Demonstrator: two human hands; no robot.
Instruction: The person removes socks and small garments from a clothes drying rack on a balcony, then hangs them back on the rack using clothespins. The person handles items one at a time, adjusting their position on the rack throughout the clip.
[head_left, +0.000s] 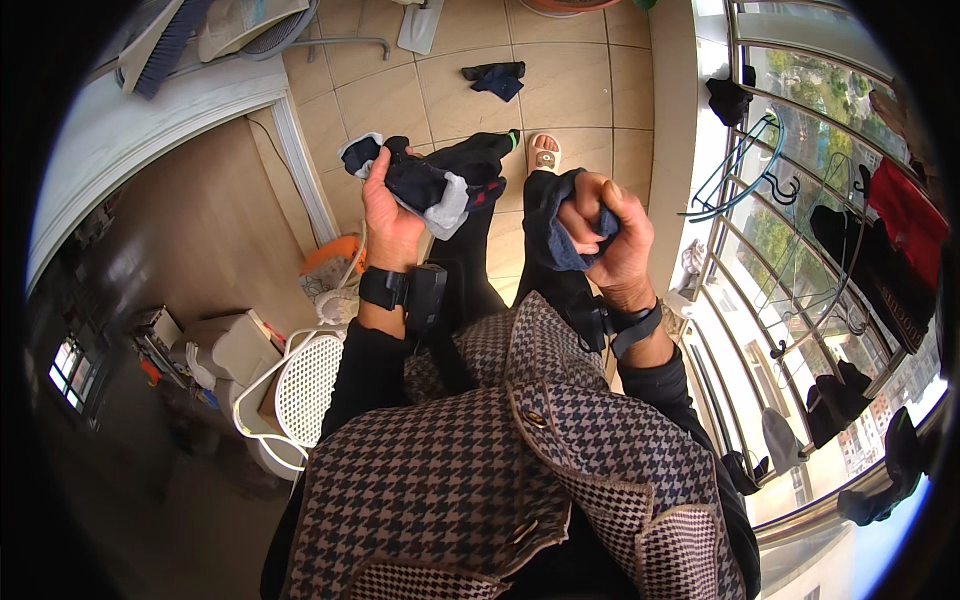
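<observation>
My left hand (391, 217) holds a loose bunch of dark socks (412, 184) with grey parts, its thumb over them; one has red marks. To its right, my right hand (611, 225) is closed on a dark blue sock (559, 225), which wraps around the fingers. The two hands are apart, above my legs. On the tiles ahead lies a small dark cloth item (495, 79), crumpled. Both wrists wear black straps, the left with a dark box on it.
At right, window bars (739, 259) hold blue-green hangers (772, 169) and dark garments. A white chair (307, 390) stands at left, near an orange container (330, 255). A brush (161, 56) is at upper left, and a plant pot (570, 4) at the top.
</observation>
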